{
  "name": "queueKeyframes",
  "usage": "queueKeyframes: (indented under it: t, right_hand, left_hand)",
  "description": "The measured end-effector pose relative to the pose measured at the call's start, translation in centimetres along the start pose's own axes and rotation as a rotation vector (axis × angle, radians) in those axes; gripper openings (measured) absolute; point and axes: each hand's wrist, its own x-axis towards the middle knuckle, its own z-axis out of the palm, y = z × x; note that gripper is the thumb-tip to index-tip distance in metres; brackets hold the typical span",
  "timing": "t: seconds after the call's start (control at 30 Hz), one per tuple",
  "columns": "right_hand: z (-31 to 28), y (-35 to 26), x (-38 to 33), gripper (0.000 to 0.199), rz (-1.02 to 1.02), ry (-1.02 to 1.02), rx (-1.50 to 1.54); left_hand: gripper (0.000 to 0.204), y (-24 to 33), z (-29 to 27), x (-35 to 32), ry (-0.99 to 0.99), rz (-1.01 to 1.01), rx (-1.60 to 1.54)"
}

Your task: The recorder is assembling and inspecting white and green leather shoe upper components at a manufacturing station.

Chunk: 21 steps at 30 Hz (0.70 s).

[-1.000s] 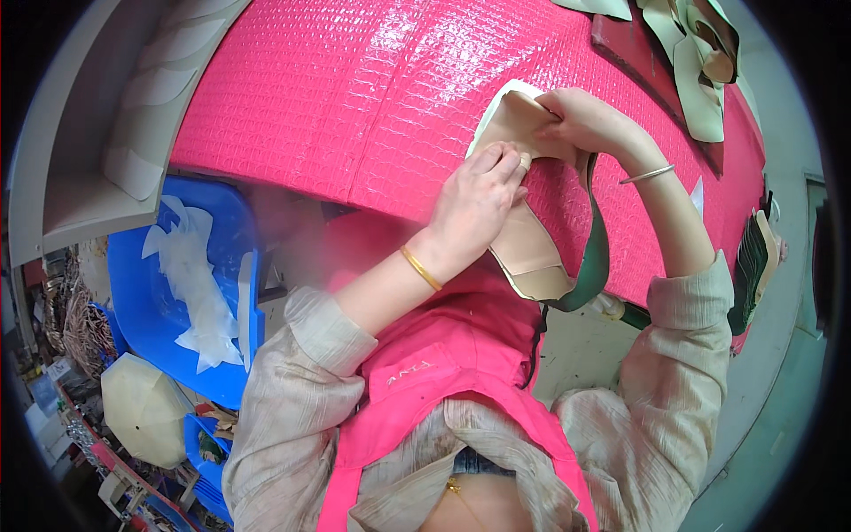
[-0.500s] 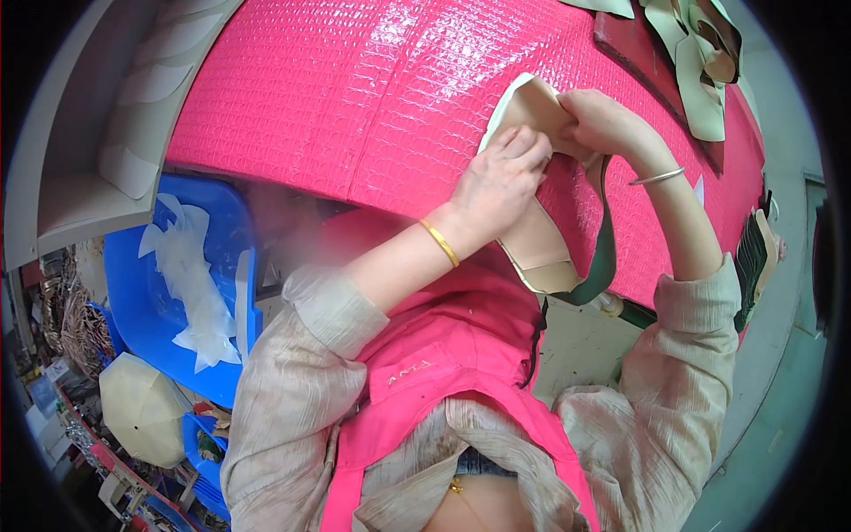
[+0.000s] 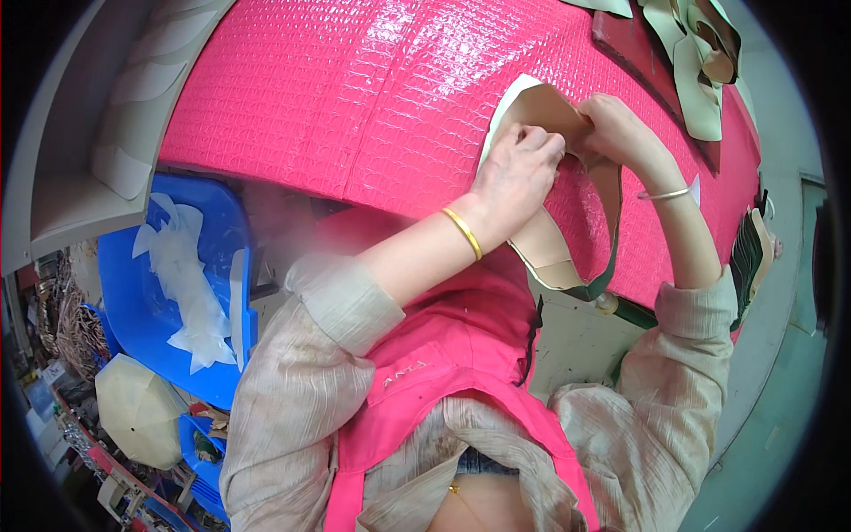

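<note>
Shiny, textured pink sheeting covers the desk; a grey shelf unit w/ pale sheets stands at far L, a blue bin w/ white scraps below it, & a dk red board w/ pale cut pieces at upper R. The tan-and-green piece is at the desk's near edge, bent into an open loop, lower end past the edge by the pink apron. R hand has its fingers closed in a pinch on the upper R edge; L hand has its fingers curled in against the tan face, tips hidden, so can't tell if they grip or just press. To do it well, prob. best to keep the R pinch firm as an anchor, work L fingers along in short, even pushes w/ no creasing, & let the loose strap hang w/o twisting, bc it looks thin & bendy.
</note>
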Motion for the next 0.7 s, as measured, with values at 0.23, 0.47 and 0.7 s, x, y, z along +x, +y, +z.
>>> queueKeyframes:
  t: [0.23,0.47,0.7]
  right_hand:
    - [-2.7,-2.6,-1.5,0.026,0.065,-0.255,-0.222]
    - [1.2,-1.3,-4.1,0.026,-0.111,0.186,-0.121]
    - [2.2,-4.3,-6.1,0.012,-0.262,0.403,-0.111]
  left_hand:
    - [0.028,0.3,1.0,-0.1,0.256,0.033,0.145]
    - [0.018,1.9,-2.1,-1.3,-0.113,-0.135,0.086]
    - [0.024,-3.5,-7.9,3.1,0.057,-0.135,-0.355]
